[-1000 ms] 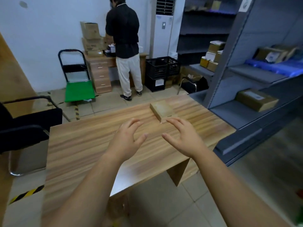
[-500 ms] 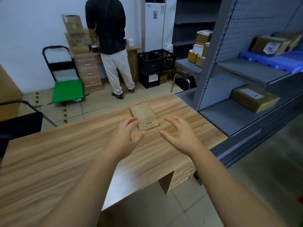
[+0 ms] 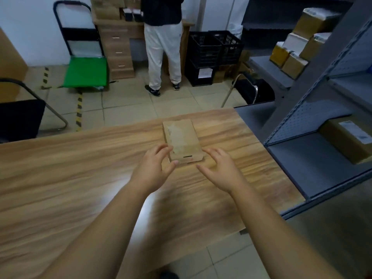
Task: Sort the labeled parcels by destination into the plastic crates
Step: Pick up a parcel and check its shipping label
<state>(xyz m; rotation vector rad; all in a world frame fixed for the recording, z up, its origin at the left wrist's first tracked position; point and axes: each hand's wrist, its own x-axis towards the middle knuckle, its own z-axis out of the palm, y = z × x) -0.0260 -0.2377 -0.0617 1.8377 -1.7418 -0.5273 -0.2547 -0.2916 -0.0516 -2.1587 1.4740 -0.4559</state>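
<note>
One flat cardboard parcel lies on the wooden worktop in the head view, toward its far edge, long side running away from the person. The left hand sits at the parcel's near-left corner, fingers loosely curved over the edge and thumb by the front side; whether they touch the cardboard I cannot tell, but they are not clamped on it. The right hand is spread and relaxed just beside the near-right corner, apart from it and holding nothing. The step in hand looks like the pick-up of this parcel, with the grasp not yet made. The top shows only a pale taped patch and a small dark mark, nothing readable, so the next move probably calls for closing both hands on the sides, lifting, and finding the label. The black plastic crates stand on the floor well apart, beside a standing person, so a carry follows.
</note>
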